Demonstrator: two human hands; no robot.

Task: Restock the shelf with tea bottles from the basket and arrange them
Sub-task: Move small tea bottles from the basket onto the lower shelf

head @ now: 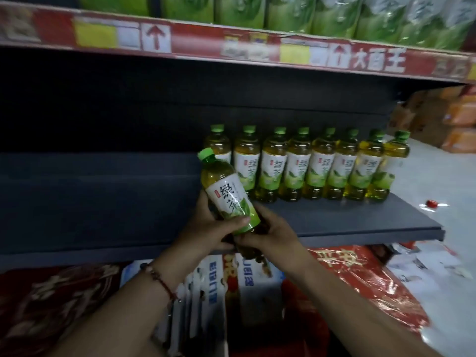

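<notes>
A green tea bottle [226,191] with a green cap and white-green label tilts left above the front of the dark shelf [347,222]. My left hand [206,225] grips its lower body from the left, thumb across the label. My right hand [268,233] holds the bottle's base from the right. Behind it, a row of several matching tea bottles [322,166] stands upright on the shelf's right half. The basket is out of view.
The shelf's left half [90,202] is bare. Green packs [283,14] fill the upper shelf above a red price strip [231,45]. Red and blue-white cartons [252,279] lie below. Orange boxes [458,119] and a red-capped item [432,203] sit on the floor at right.
</notes>
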